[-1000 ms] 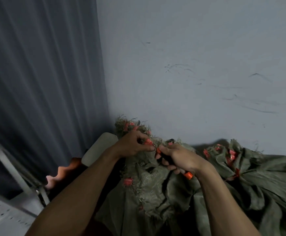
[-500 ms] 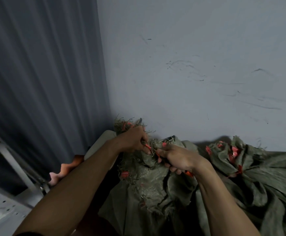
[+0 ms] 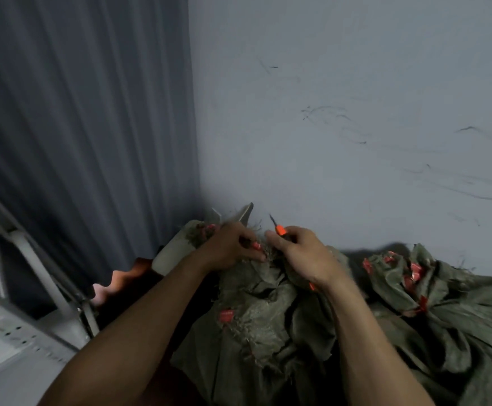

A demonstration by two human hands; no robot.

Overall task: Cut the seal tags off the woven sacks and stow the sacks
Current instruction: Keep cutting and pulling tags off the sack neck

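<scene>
Pinching a red seal tag (image 3: 257, 246) between thumb and fingers, my left hand (image 3: 230, 247) holds it at the frayed, bunched mouth of the near sack (image 3: 256, 317), which lies crumpled in front of me against the wall (image 3: 356, 112). My right hand (image 3: 300, 256) is clenched round the cutter (image 3: 280, 229). Its orange collar shows above the fist, the thin dark blade pokes up and a little left toward the wall, and the orange butt end peeks out under the wrist.

What the cut turns on: the tag sits just left of and below the blade tip, close beside the right knuckles. The cutter's long axis runs lower right to upper left, with the tip pointing past the tag, not at it. I judge the blade must tip down and leftward to reach the tie. A lower tag (image 3: 226, 315) waits on the same sack, and a second sack (image 3: 444, 303) with several red tags lies well apart to the right.
</scene>
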